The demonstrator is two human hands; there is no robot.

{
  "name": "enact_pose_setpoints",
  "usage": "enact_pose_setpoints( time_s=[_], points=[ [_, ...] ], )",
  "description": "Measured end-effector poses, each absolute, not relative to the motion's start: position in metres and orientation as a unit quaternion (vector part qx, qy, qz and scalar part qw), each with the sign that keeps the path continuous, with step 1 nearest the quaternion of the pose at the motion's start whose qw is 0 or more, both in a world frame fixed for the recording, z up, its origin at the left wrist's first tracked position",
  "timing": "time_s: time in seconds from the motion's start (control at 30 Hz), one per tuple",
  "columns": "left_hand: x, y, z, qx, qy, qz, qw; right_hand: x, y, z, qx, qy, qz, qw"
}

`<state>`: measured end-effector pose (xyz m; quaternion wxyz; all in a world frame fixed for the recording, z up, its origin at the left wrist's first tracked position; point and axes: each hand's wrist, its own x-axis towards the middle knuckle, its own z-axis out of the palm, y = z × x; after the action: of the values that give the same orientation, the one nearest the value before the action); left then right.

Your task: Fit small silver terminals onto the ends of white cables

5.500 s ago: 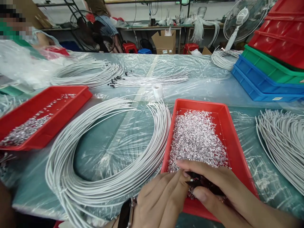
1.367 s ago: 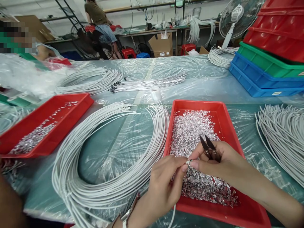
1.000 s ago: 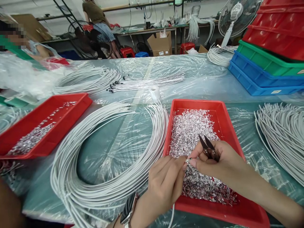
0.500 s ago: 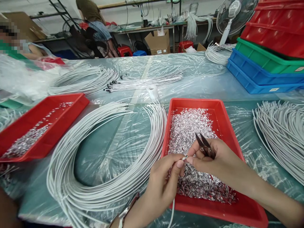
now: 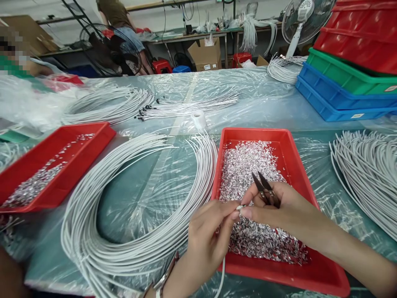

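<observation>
Nearest the table's front edge, the left hand (image 5: 208, 231) and right hand (image 5: 281, 209) meet fingertip to fingertip over the near half of a red tray (image 5: 297, 165). Left hand: thumb and forefinger pinched shut on the end of 1 white cable (image 5: 222, 275), which drops from under the palm past the tray's near rim. A watch strap (image 5: 167, 275) shows at that wrist. Right hand: thumb and forefinger pinched on a small metal terminal (image 5: 239, 207) at the cable's tip; the other fingers are curled around a pair of dark snips (image 5: 265, 191), blades parted slightly and pointing away from the person. Whether the terminal is seated on the cable end is too small to tell.

The tray is filled with a layer of small silver terminals (image 5: 248, 165), heaped mostly at the centre and near end.

Just left of the tray lies a large loop of white cables (image 5: 102, 248), its right arc touching the tray's left wall. Toward the table's right edge lies another bundle of white cables (image 5: 369, 174). Near the left edge sits a 2nd red tray (image 5: 62, 142) holding a thin scatter of silver pieces. The table is covered in clear plastic sheeting (image 5: 273, 107).

Farther back, past the tray's far rim: a small white tape roll (image 5: 199, 120), then more cables with dark tips (image 5: 145, 112). At the far right corner stand stacked blue, green and red bins (image 5: 347, 70). Beyond the table: 2 fans, a cardboard box and another person.
</observation>
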<state>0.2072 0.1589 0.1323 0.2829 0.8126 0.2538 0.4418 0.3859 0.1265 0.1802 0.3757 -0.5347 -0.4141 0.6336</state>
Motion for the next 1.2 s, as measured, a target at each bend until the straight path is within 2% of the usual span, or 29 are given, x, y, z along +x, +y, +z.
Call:
enact_pose_setpoints(
  time_s=[0.27,0.43,0.8,1.2],
  points=[
    [0.2072,0.1582,0.1296,0.849,0.237,0.452,0.139,0.3839,0.1244,0.1811,-0.537,-0.409,0.631,0.382],
    [0.2064,0.1577,0.1275,0.864,0.228,0.441,0.085,0.3842,0.1236,0.1798,-0.542,-0.409,0.624,0.387],
    [0.2038,0.1597,0.1267,0.894,0.174,0.399,-0.103,0.3879,0.1251,0.18,-0.547,-0.417,0.63,0.361],
    [0.2055,0.16,0.1231,0.899,0.18,0.389,-0.093,0.3856,0.1282,0.1743,-0.531,-0.398,0.641,0.386]
  ],
)
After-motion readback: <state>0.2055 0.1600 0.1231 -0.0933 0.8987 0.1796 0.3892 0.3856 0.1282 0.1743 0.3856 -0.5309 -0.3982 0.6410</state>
